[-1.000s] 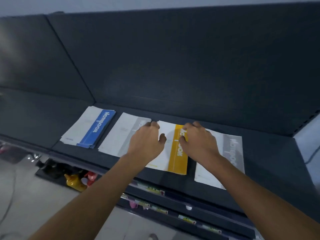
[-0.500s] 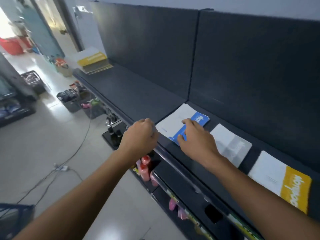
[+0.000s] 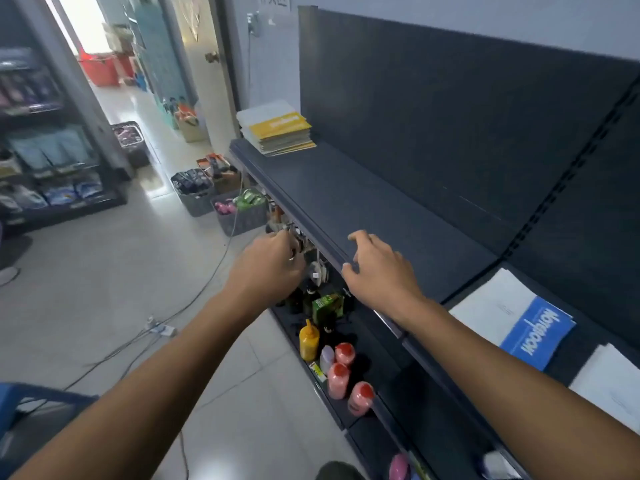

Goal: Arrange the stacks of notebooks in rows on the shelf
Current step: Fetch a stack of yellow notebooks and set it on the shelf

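view: head camera looking along a dark shop shelf [image 3: 363, 202], with both forearms reaching forward.
left hand [image 3: 268, 263]: in the air just off the shelf's front edge, above the lower tier; seen from the back, with the fingers curled in toward the palm and nothing visible in them.
right hand [image 3: 377, 271]: over the front lip of the shelf; fingers spread and loosely bent, gripping nothing. whether the fingertips touch the lip cannot be told.
far stack of notebooks [image 3: 277, 133]: a tall pile at the far end of the shelf, against the back panel, its top cover part white, part yellow.
blue notebook stack [image 3: 512, 327]: lies flat on the next shelf section, to the right of the right forearm; white cover with a blue band of lettering.
pale notebook stack [image 3: 613, 389]: flat just beside the blue one, cut off by the right edge of the view.
shelf between the stacks: a long stretch of bare dark surface separates the far pile from the two near ones.
lower tier: a yellow bottle [image 3: 309, 339], a green carton [image 3: 327, 303] and several pink bottles [image 3: 337, 375] stand under the shelf.
floor: grey baskets [image 3: 239, 216] of goods near the shelf's far end; a cable [image 3: 138, 337] runs across the tiles.
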### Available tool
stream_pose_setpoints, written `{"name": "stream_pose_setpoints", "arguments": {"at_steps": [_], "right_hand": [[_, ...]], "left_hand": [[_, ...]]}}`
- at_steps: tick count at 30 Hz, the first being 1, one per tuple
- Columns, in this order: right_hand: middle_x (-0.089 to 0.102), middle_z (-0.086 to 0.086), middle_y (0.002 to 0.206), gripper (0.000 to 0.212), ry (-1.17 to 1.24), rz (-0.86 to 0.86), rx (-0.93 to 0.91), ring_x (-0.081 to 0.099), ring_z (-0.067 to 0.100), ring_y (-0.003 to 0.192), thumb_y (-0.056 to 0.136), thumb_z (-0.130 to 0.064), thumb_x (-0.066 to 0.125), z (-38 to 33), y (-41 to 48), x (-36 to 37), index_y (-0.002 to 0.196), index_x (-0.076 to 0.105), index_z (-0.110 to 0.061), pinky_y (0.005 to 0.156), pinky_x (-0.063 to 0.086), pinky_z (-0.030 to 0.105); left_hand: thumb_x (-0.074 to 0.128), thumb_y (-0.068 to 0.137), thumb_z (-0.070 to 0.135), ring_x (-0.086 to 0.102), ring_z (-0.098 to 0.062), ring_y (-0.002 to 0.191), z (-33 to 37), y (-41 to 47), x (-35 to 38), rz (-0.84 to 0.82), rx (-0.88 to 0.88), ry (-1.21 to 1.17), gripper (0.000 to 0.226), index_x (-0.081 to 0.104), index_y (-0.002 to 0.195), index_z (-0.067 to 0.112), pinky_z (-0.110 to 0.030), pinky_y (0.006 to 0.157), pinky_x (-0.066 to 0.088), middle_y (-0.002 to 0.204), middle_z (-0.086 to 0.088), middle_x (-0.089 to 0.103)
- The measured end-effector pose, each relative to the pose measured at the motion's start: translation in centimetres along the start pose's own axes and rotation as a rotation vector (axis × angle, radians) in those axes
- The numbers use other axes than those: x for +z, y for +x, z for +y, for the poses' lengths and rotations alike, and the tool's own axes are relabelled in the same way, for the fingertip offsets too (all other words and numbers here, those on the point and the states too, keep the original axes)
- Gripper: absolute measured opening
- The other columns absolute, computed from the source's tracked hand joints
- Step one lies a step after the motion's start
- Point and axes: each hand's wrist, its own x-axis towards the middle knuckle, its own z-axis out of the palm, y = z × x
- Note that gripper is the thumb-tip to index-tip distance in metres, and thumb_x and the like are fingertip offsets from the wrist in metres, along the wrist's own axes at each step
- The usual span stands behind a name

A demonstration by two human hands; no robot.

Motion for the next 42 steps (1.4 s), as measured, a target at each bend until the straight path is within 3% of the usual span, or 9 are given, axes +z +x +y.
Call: {"name": "stream_pose_setpoints", "arguments": {"at_steps": [5,13,24,35,40,42], "right_hand": [[0.056,-0.005,0.106,0.037,-0.001,-0.004,-0.059,0.058,0.022,0.089,0.097,-0.030,0.052,-2.8,7.0,2.3,0.132,0.044,-0.022,0.072,0.045,0.039],[0.057,-0.003,0.113,0.038,0.043,-0.044,-0.060,0.054,0.019,0.085,0.097,-0.028,0.054,-6.6,20.4,6.6,0.133,0.046,-0.021,0.071,0.041,0.035],[0.056,-0.006,0.114,0.036,0.034,-0.121,-0.057,0.060,0.022,0.097,0.095,-0.032,0.057,-12.5,35.5,12.2,0.130,0.048,-0.025,0.077,0.045,0.036],[0.057,-0.006,0.122,0.037,0.010,-0.091,0.198,0.061,0.024,0.102,0.096,-0.036,0.053,-19.8,46.2,17.6,0.133,0.048,-0.029,0.088,0.050,0.044],[0.056,-0.008,0.123,0.038,0.010,-0.023,0.305,0.061,0.024,0.102,0.097,-0.035,0.052,-21.1,49.3,18.3,0.134,0.048,-0.028,0.087,0.050,0.042],[0.055,-0.007,0.124,0.038,-0.002,-0.006,0.350,0.061,0.025,0.104,0.097,-0.035,0.053,-21.0,50.7,18.4,0.134,0.048,-0.027,0.089,0.050,0.043]], "left_hand": [[0.051,0.095,0.037,0.061,-0.022,0.096,-5.2,4.4,-0.6,0.006,-0.053,-0.016,0.028,0.060,0.113,0.017,-0.043,0.082,0.054,0.105,0.001,0.067],[0.051,0.095,0.036,0.061,-0.017,0.095,-12.8,14.7,-1.7,0.016,-0.084,0.001,0.030,0.061,0.117,0.019,-0.036,0.080,0.053,0.107,0.005,0.065],[0.050,0.097,0.038,0.059,-0.019,0.100,-23.6,27.3,-2.6,-0.023,-0.087,0.014,0.033,0.057,0.123,0.018,-0.039,0.082,0.054,0.111,0.003,0.064],[0.050,0.096,0.033,0.057,-0.021,0.090,-35.8,40.4,-5.4,-0.078,0.145,-0.025,0.022,0.055,0.108,0.016,-0.038,0.074,0.051,0.103,-0.001,0.060],[0.052,0.096,0.033,0.054,-0.015,0.087,-38.6,45.4,-5.3,-0.123,0.254,-0.058,0.029,0.060,0.117,0.016,-0.031,0.072,0.044,0.105,0.000,0.063],[0.051,0.095,0.033,0.055,-0.016,0.088,-38.7,47.5,-5.0,-0.144,0.296,-0.062,0.029,0.059,0.117,0.016,-0.033,0.076,0.048,0.106,-0.001,0.064]]}}
